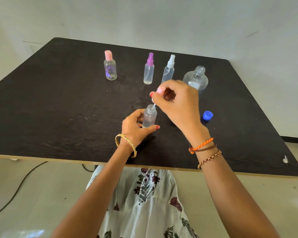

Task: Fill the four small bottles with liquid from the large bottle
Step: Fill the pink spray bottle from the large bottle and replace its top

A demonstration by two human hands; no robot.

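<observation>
My left hand grips a small clear bottle standing open on the dark table; liquid fills most of it. My right hand holds a pink spray cap just above the bottle, its thin tube at the bottle's mouth. At the back stand three small bottles: a pink-capped one, a purple-sprayer one and a white-sprayer one. The large clear bottle stands uncapped to the right, partly behind my right hand. Its blue cap lies on the table.
The table's near edge runs just in front of my lap. A black cable trails on the floor at the left. A small white scrap lies at the table's near right corner.
</observation>
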